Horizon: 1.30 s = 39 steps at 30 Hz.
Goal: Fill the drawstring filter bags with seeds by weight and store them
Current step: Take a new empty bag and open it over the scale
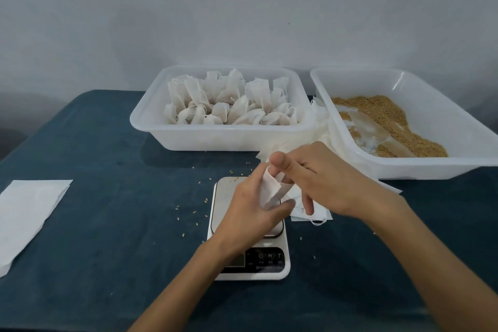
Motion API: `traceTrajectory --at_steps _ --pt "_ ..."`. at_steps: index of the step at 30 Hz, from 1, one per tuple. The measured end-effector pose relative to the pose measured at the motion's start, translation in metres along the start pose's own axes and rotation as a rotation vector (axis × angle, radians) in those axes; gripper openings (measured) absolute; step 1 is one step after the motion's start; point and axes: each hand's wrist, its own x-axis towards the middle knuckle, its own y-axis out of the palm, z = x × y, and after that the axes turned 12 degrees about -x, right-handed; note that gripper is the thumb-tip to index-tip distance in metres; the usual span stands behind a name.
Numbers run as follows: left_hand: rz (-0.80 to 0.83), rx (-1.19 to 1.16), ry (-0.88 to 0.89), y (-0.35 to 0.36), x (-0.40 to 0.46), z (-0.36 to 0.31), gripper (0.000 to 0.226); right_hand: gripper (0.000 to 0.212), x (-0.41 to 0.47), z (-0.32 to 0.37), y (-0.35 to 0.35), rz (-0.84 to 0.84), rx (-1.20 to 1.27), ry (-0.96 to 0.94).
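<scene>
**Opening an empty filter bag above the scale**

At the far left edge of the frame a flat white sheet (25,217) lies on the dark blue table (107,237). Loose seeds (194,212) are scattered just left of centre.

In the centre sits a white scale (249,267), its display partly hidden by the left forearm. Above its plate the left hand (250,213) pinches an empty white bag (270,191) between thumb and curled fingers. The right hand (323,183) meets it from the right, with fingers that seem to push into the bag's mouth and the thumb raised. Below that hand a few more flat bags (312,214) lie on the table, strings trailing.

To do this step well, the mouth likely needs spreading fully, with the drawstring kept clear, so that seeds go in without spilling. The bag should then sit squarely on the plate for a true weight.

In the upper centre, a white tub (151,118) holds many filled, tied bags. Between the two tubs lies a loose pile of empty bags (320,121). At the upper right, a second tub (431,167) holds tan seeds heaped along its far side, with a clear scoop (374,129) lying in them.
</scene>
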Motion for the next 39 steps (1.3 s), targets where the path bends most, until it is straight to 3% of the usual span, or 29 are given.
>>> traceTrajectory --at_steps 3,5,8,11,12,15,19,26,34,39 --pt "-0.025 -0.143 0.003 0.001 0.009 0.003 0.051 0.115 0.012 0.012 -0.009 0.062 -0.06 -0.024" --pt "-0.058 -0.178 -0.001 -0.003 0.016 0.008 0.038 0.104 0.017 0.014 -0.017 0.016 -0.018 -0.032" --pt "-0.108 -0.304 -0.075 -0.01 0.022 0.014 0.033 0.082 0.024 -0.01 -0.042 -0.26 0.131 0.024" --pt "-0.124 -0.394 -0.091 -0.014 0.026 0.015 0.034 0.044 0.04 -0.087 -0.066 -0.513 -0.092 0.21" --pt "-0.127 -0.405 -0.085 -0.015 0.027 0.014 0.034 0.031 0.045 -0.12 -0.073 -0.495 -0.207 0.313" --pt "-0.131 -0.393 -0.078 -0.016 0.029 0.018 0.029 0.054 0.048 -0.209 -0.081 -0.187 -0.498 0.649" --pt "-0.121 -0.371 -0.112 -0.013 0.031 0.021 0.041 0.06 0.044 -0.257 -0.072 0.037 -0.584 0.791" --pt "-0.093 -0.328 -0.092 -0.009 0.047 0.017 0.033 0.006 0.046 -0.267 -0.08 0.016 -0.709 0.784" --pt "-0.142 -0.333 -0.119 -0.016 0.045 0.015 0.038 0.034 0.017 -0.286 -0.119 -0.114 -0.732 0.92" --pt "-0.139 -0.302 -0.096 -0.015 0.044 0.016 0.034 0.018 0.044 -0.289 -0.123 -0.121 -0.745 0.996"
